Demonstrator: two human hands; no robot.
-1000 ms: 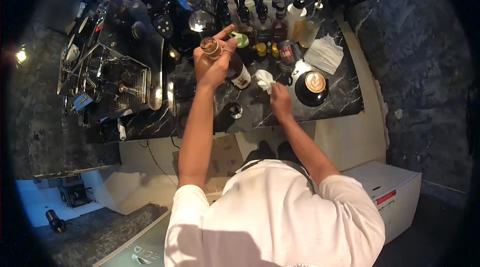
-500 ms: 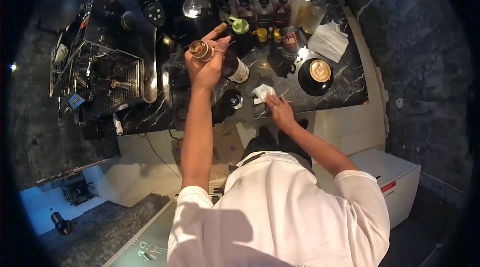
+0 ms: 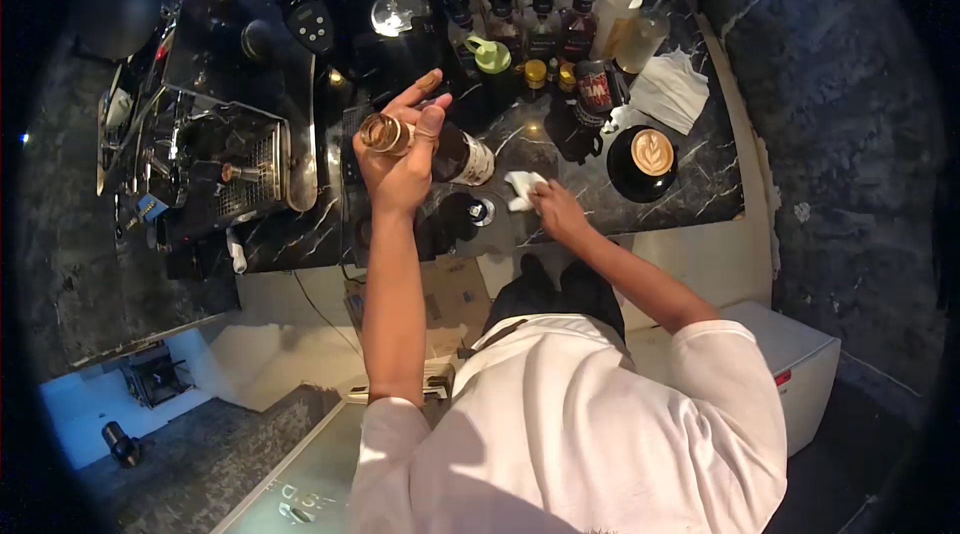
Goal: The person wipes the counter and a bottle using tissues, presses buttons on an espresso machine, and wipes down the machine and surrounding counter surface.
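Observation:
My left hand [image 3: 405,169] is closed around the neck of a brown glass bottle [image 3: 465,159], its open mouth facing up toward me and its pale label low on the body. Brown smears mark a fingertip of that hand. On the dark marbled counter [image 3: 610,204], my right hand [image 3: 558,211] pinches a crumpled white tissue [image 3: 522,190] just right of the bottle. A dark round object with a shiny metal top [image 3: 481,211] stands in front of the bottle. To the right, a latte [image 3: 652,152] with leaf-shaped foam art sits in a black cup on a saucer.
Several pump bottles [image 3: 542,24] line the back of the counter. A green-lidded container [image 3: 490,56], a printed dark cup [image 3: 594,89] and a white cloth [image 3: 670,92] stand or lie before them. An espresso machine [image 3: 230,149] is at left.
My left hand and the bottle neck have shifted slightly left and down in view. My right hand has drawn its fingers in on the tissue. The view has moved a little.

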